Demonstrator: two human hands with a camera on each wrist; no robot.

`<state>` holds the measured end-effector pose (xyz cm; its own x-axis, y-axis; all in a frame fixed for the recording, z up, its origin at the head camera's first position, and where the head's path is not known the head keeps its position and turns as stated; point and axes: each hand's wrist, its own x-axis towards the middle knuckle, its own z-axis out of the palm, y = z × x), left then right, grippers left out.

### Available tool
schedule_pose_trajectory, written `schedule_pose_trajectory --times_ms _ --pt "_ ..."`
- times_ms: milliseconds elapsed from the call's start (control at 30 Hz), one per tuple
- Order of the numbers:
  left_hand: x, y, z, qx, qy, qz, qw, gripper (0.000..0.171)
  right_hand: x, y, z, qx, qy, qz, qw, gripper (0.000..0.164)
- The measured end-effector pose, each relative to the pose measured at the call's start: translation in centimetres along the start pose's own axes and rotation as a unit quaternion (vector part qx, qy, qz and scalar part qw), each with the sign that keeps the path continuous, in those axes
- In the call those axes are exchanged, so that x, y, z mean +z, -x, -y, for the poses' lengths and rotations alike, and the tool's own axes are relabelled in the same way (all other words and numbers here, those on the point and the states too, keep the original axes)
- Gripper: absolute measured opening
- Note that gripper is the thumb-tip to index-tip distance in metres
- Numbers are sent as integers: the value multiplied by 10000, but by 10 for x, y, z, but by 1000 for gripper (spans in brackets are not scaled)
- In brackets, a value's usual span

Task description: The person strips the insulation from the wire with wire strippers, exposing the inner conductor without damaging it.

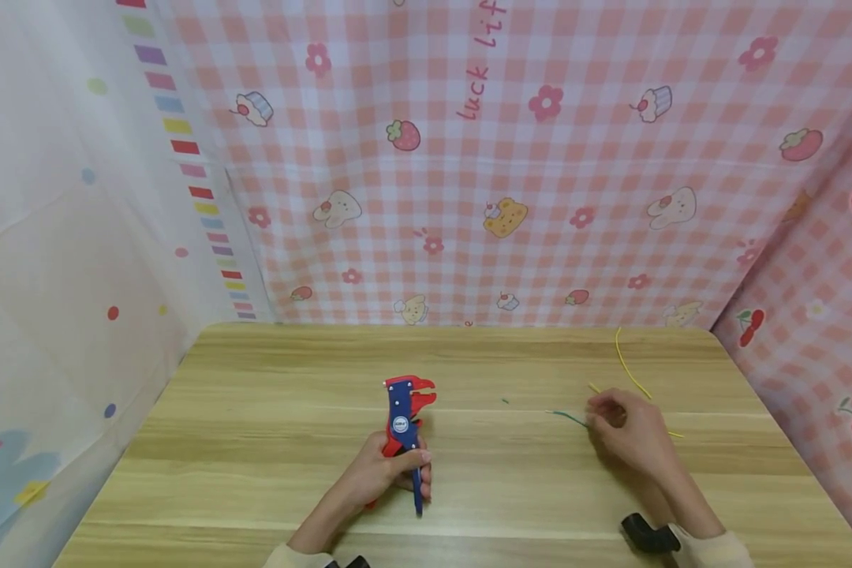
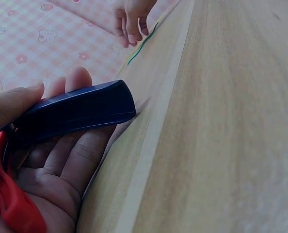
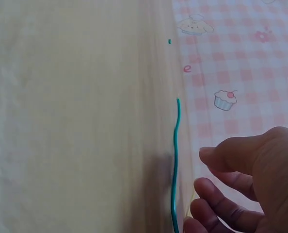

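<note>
A wire stripper [image 1: 401, 406] with a blue body and red jaws stands upright in the picture, its head pointing toward the back of the table. My left hand [image 1: 378, 476] grips it by the handles, thumb over the blue one; the left wrist view shows the blue handle [image 2: 76, 111] and red handle [image 2: 18, 204] close up. To the right, a green wire [image 3: 176, 150] with a stripped tip lies on the wooden table. Beside it my right hand [image 1: 633, 432] hovers, thumb and fingers loosely bent and apart, holding nothing. Part of the wire is hidden behind that hand in the head view.
A tiny green scrap [image 1: 506, 401] lies between the stripper and the wire. One yellow wire [image 1: 630, 366] curves near the back right; another yellow wire [image 1: 674, 435] runs partly under the right hand. A checked pink cloth [image 1: 426, 197] hangs behind the table.
</note>
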<state>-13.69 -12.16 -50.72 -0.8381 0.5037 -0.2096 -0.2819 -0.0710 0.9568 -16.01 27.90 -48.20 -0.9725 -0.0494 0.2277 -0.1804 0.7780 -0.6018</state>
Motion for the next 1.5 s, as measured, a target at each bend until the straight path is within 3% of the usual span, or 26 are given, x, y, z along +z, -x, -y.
schedule_pose_trajectory --times_ms 267,600,800,1000,1200,1500 --pt "0 -1 0 -80 37 -76 9999 34 -7 -2 -6 3 -35 -252 9997 27" --pt "-1 -1 0 -69 72 -73 9999 35 -12 -4 -31 131 -11 -441 9989 29" --pt "-1 -1 0 -96 89 -91 9999 36 -12 -6 -44 330 74 -327 9989 21" --pt "-2 -1 0 -114 82 -88 9999 35 -10 -7 -49 262 133 -403 9988 10" --pt "-2 0 0 -97 84 -71 9999 31 -4 -8 -47 140 339 -471 9982 4" --pt "-2 -1 0 -86 82 -28 9999 25 -4 -9 -40 259 460 -193 9984 4"
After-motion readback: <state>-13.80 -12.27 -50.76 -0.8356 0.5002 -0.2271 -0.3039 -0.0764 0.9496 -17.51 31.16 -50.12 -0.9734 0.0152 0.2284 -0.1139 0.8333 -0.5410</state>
